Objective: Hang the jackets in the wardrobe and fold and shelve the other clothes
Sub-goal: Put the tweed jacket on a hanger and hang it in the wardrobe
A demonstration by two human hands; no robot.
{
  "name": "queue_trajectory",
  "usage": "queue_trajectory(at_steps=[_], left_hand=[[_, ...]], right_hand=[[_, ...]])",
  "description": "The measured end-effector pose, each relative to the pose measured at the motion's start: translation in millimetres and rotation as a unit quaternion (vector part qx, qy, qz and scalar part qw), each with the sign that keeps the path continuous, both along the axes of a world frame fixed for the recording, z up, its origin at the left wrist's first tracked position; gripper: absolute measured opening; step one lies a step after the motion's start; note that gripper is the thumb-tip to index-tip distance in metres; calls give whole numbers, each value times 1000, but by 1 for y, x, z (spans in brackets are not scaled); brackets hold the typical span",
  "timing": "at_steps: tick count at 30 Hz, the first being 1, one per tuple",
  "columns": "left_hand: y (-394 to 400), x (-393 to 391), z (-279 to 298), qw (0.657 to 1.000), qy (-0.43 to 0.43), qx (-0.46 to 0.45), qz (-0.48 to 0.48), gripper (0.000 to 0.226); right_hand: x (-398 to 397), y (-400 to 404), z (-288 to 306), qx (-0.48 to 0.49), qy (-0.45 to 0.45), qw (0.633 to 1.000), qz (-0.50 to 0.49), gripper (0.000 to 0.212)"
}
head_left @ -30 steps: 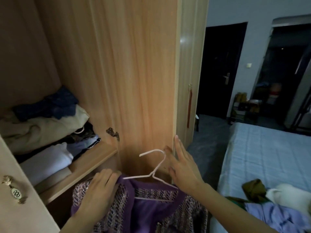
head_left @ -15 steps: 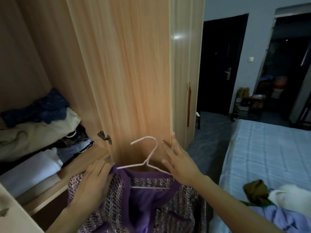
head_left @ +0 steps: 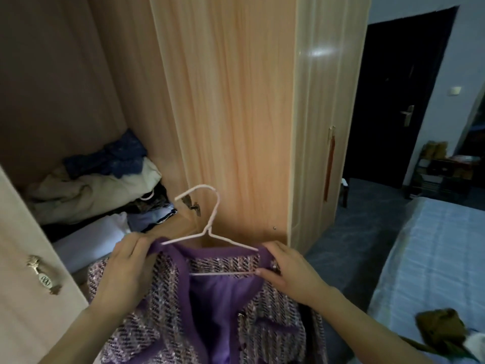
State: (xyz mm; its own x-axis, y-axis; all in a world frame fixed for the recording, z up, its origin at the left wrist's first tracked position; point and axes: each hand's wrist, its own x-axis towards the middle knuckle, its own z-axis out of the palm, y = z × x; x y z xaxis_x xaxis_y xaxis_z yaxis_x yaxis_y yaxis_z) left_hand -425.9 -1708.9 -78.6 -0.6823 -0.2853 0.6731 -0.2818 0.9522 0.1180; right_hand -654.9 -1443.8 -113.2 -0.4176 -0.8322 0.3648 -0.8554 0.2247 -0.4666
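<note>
I am holding the purple tweed jacket (head_left: 210, 306) on its white wire hanger (head_left: 207, 229) in front of the light wooden wardrobe (head_left: 231, 114), my left hand (head_left: 126, 269) gripping its left shoulder and my right hand (head_left: 291, 269) pinching its right shoulder.

L hand (head_left: 128, 261): near left, knuckles up, fingers curled over jacket (head_left: 210, 306) shoulder edge, gripping it.
R hand (head_left: 288, 269): near right, level w/ L, thumb and fingers pinching other shoulder by the collar.
Forearms: both bare, come in from bottom corners, angled inward.
Wrists: roughly straight, hands well apart.
</note>
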Motion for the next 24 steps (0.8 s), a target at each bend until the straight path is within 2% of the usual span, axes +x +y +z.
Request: queue_trajectory(at_steps=[7,11,17,21,24], left_hand=[[13,47,11,998,30,-7,49,32],[31,68,6,997,38,-5,64,29],[20,91,12,993,50,4,107,26],[-4,105,18,994,-7,-35,100,24],[-26,116,26,994,-54,-53,82,28]], right_hand=[[11,-40,16,-46,-8,996,75,12],[28,-64,22,-73,7,990,124,13],[47,-100,32,-142,12,981,129,11],[58,-123,37,-193,-17,973,127,7],[64,-139,44,-207,-37,971,111,15]])
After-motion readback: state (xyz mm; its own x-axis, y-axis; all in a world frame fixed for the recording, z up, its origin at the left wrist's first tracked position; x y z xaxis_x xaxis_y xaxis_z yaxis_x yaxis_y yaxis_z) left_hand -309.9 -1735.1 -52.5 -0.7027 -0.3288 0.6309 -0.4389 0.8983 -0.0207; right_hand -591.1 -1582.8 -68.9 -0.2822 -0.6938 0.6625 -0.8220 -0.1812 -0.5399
